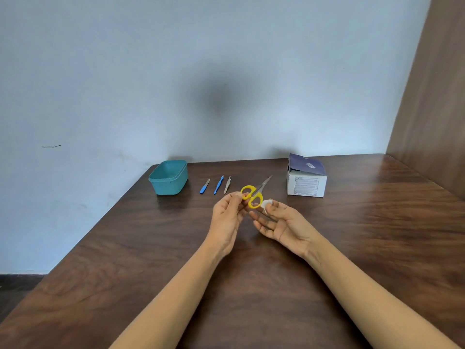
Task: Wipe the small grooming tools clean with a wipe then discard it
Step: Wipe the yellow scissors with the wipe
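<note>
My left hand [227,217] pinches the yellow handle loop of small scissors [254,196], held above the table with the metal blades pointing up and to the right. My right hand [281,224], palm up, pinches a small crumpled white wipe [266,204] between thumb and forefinger, right beside the lower yellow loop. On the table behind the hands lie three tools in a row: a blue-handled nail file [205,186], a blue cuticle tool [218,185] and metal tweezers [227,185].
A teal plastic tub [168,177] stands open at the back left of the brown wooden table [251,285]. A white and dark blue box [306,176] sits at the back right. A wall lies behind, a wooden panel at the right.
</note>
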